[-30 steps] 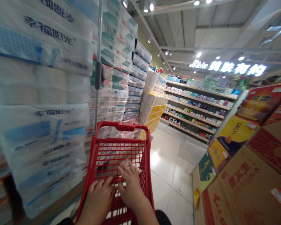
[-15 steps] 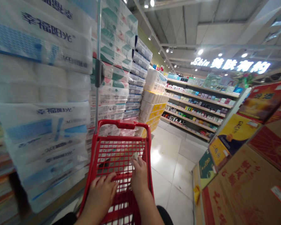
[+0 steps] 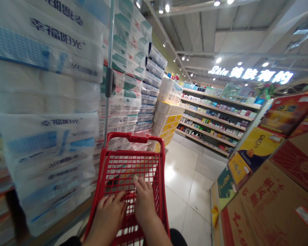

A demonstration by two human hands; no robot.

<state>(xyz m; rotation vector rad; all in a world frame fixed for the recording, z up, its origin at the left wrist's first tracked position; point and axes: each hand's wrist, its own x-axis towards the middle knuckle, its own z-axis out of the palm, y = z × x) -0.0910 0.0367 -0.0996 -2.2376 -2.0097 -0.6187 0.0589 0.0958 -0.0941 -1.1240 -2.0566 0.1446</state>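
A red plastic shopping cart (image 3: 129,147) stands right in front of me in a shop aisle. My left hand (image 3: 108,213) lies on the cart's near edge with its fingers curled over the bar. My right hand (image 3: 143,201) sits beside it, fingers pressed together and reaching into the basket. A small white scrap (image 3: 135,177) shows at its fingertips. The basket's mesh floor shows dark and pale shapes that I cannot make out.
Tall stacks of wrapped toilet paper packs (image 3: 48,112) and a metal pole (image 3: 108,75) crowd the cart's left side. Cardboard boxes (image 3: 267,205) line the right. A pale tiled floor (image 3: 187,184) runs ahead to shelves of small goods (image 3: 213,123).
My right hand has slid back left and lower on the cart, close to my left hand. The white scrap shows less than half a second ago. The cart has barely moved.
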